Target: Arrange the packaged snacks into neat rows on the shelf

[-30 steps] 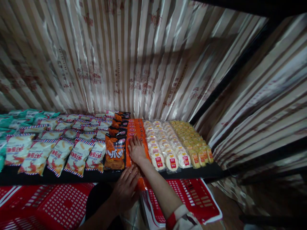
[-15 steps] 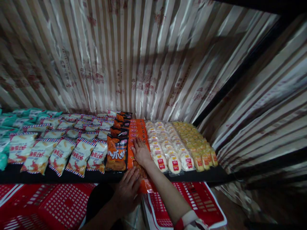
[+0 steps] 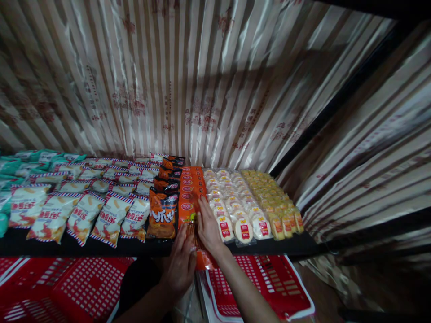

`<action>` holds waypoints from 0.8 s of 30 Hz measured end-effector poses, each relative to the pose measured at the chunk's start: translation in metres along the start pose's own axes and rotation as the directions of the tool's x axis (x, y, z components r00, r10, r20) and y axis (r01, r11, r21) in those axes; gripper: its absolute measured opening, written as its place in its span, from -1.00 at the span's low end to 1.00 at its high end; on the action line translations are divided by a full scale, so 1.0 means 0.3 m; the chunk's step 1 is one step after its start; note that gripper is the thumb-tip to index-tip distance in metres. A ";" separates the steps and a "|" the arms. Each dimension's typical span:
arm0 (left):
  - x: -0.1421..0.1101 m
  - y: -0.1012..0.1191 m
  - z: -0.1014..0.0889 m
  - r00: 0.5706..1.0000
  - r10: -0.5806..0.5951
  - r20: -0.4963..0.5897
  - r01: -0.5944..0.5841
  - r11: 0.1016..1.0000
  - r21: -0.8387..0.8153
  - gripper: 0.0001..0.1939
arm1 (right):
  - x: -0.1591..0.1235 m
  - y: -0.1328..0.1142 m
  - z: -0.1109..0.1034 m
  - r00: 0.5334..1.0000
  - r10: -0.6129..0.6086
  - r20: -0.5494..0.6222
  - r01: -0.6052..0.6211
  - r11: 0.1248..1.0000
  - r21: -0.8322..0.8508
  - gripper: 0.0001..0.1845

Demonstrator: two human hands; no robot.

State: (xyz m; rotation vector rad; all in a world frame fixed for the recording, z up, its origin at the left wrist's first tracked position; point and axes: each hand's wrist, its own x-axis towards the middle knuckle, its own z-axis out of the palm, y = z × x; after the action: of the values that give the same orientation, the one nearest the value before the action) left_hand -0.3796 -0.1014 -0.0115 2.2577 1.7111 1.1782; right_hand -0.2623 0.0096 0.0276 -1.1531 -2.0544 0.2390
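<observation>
A row of overlapping orange snack packets point(image 3: 186, 196) runs front to back across the black shelf, its front packet reaching past the shelf's edge. My left hand point(image 3: 180, 264) rests on the near left side of the front packet, fingers stretched out. Along the right edge of the same row lies my right hand point(image 3: 209, 229), its fingers extended and pointing away from me. Neither hand is wrapped round anything. Orange-and-black snack bags point(image 3: 162, 214) stand just left of the row. Round white wrapped crackers point(image 3: 243, 229) sit in columns to its right.
White snack bags point(image 3: 109, 217) and teal bags point(image 3: 10, 168) fill the left of the shelf. Yellow wrapped snacks point(image 3: 278, 224) stand at the right end. Red baskets point(image 3: 90, 282) are underneath. A striped curtain point(image 3: 188, 80) hangs behind, with a dark slanting post point(image 3: 323, 116) at right.
My right hand has slid from the top of the orange packets to their right edge and nearer to me. My left hand has shifted slightly upward along the front packet's left side.
</observation>
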 end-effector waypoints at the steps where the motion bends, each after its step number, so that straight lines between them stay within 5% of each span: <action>1: 0.007 0.012 0.017 0.997 -0.078 0.014 0.079 0.997 -0.026 -0.51 | -0.012 0.009 -0.028 0.999 0.007 -0.038 -0.007 1.000 0.014 -0.50; 4: 0.049 0.042 0.061 0.958 -0.270 0.099 0.276 0.960 -0.056 -0.48 | -0.018 0.041 -0.116 0.993 0.050 -0.109 -0.046 0.998 0.038 -0.52; 8: 0.134 0.066 0.092 0.914 -0.390 0.114 0.391 0.920 0.013 -0.44 | 0.002 0.073 -0.188 0.984 0.103 -0.148 -0.093 0.993 0.075 -0.54; 20: 0.289 0.118 0.115 0.837 -0.546 -0.044 0.543 0.819 0.185 -0.34 | 0.095 0.122 -0.193 0.995 0.081 -0.064 -0.068 0.980 0.186 -0.57; 24: 0.323 0.128 0.122 0.744 -0.669 -0.009 0.656 0.727 0.203 -0.35 | 0.150 0.135 -0.190 0.996 0.069 -0.056 -0.054 0.970 0.236 -0.59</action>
State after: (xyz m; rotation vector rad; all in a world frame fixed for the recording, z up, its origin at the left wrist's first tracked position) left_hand -0.3190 -0.0201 0.0318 1.4634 2.3863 0.7770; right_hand -0.2106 0.0579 0.0711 -1.0646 -1.8794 0.4573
